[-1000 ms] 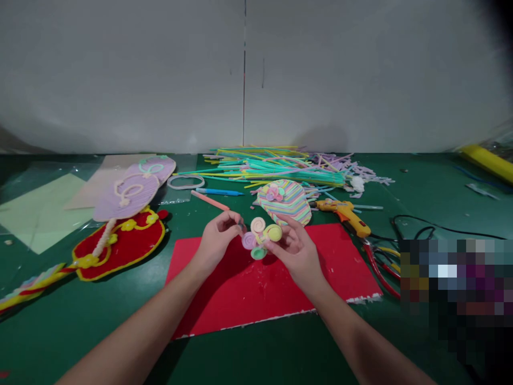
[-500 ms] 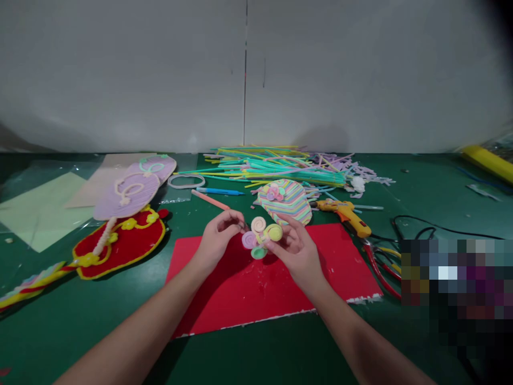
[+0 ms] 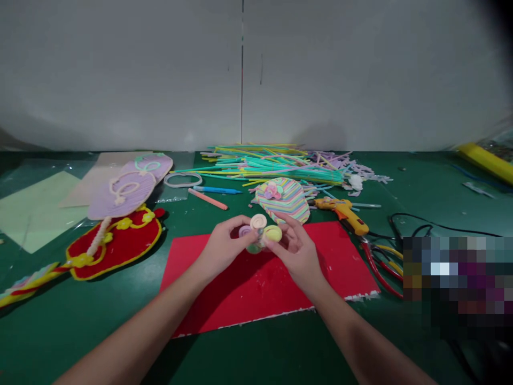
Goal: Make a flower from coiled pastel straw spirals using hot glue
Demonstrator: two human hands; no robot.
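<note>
Above the red sheet (image 3: 248, 294), a small cluster of coiled discs (image 3: 258, 221) in peach, yellow, purple and green is held between both hands. My left hand (image 3: 229, 241) pinches it from the left, thumb at its centre and over part of the purple and green coils. My right hand (image 3: 294, 247) grips the yellow coil side with thumb and fingers. Just behind the hands lies a striped pastel oval (image 3: 286, 199) with small coils on it.
Colourful stems (image 3: 276, 166) are heaped at the back. Purple fans (image 3: 126, 195) and a red fan (image 3: 120, 243) lie left. A blue pen (image 3: 218, 190) and pink pen (image 3: 207, 199) sit mid-table. Right are a glue gun (image 3: 344, 211) and red-handled pliers (image 3: 379, 267).
My left hand has moved right and its thumb now presses on the middle of the cluster. My right hand keeps its hold. The whole view has shifted slightly.
</note>
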